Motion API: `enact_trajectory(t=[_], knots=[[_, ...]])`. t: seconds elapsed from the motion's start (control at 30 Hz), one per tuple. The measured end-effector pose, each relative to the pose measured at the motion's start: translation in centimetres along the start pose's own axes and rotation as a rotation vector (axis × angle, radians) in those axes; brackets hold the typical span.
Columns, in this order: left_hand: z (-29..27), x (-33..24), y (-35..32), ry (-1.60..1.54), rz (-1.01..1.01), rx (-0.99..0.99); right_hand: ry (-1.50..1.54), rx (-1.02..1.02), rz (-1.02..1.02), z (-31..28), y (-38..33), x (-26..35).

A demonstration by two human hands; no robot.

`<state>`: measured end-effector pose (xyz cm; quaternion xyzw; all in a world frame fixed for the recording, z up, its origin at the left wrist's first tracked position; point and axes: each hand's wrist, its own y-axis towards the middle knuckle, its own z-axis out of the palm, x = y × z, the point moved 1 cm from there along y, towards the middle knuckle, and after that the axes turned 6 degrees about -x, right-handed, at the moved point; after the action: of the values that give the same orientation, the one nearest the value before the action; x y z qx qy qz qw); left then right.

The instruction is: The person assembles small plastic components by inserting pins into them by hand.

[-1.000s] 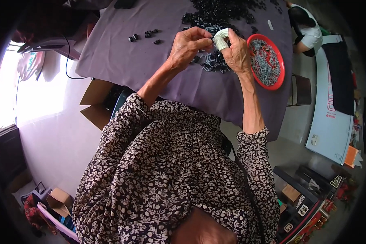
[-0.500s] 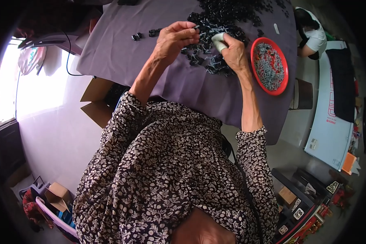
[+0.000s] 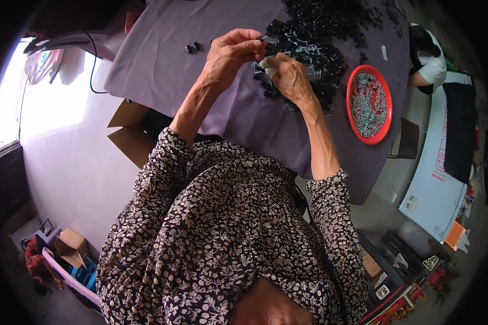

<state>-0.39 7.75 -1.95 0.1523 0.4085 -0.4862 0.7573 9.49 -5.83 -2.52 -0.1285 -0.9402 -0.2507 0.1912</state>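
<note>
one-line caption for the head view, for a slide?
Left hand pinches a small black part beside the right hand, over a black parts pile near a red bowl.

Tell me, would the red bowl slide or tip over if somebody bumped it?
The red bowl looks wide and shallow, so it would probably slide, not tip. The grey bits filling it likely add weight. The purple cloth beneath may grip it somewhat.

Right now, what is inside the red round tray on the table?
The red tray holds a heap of small grey-blue pieces, seemingly metal. They cover most of its bottom, so anything under them is hidden. The right hand works beside it.
</note>
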Motion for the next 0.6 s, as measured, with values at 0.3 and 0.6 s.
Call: enact_trajectory(t=[0.3, 0.6], knots=[[-0.5, -0.5, 0.9, 0.052, -0.013, 0.012, -0.034, 0.061, 0.065, -0.4, -0.5, 0.7], [0.1, 0.2, 1.9, 0.116, -0.121, 0.088, -0.105, 0.14, -0.032, 1.1, -0.6, 2.3]])
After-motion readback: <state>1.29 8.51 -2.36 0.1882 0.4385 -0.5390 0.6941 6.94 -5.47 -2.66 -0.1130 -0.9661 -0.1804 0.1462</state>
